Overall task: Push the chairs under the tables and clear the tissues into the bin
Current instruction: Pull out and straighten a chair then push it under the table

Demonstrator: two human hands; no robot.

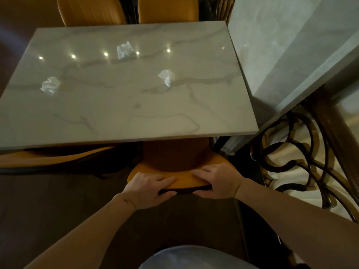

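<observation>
An orange chair (184, 177) stands at the near edge of a marble table (116, 113), its seat tucked beneath the tabletop. My left hand (149, 188) and my right hand (215, 180) both grip the top of its backrest. Three crumpled white tissues lie on the table: one at the left (49, 85), one at the far middle (124, 49) and one at the right (166, 76). A second orange chair (58, 156) sits under the table's near left side. No bin is in view.
Two more orange chairs (91, 10) (167, 10) stand at the table's far side. A grey ledge (291, 55) borders the table on the right, with a dark wrought-iron scroll railing (291, 158) below it. Dark floor (58, 200) lies to my left.
</observation>
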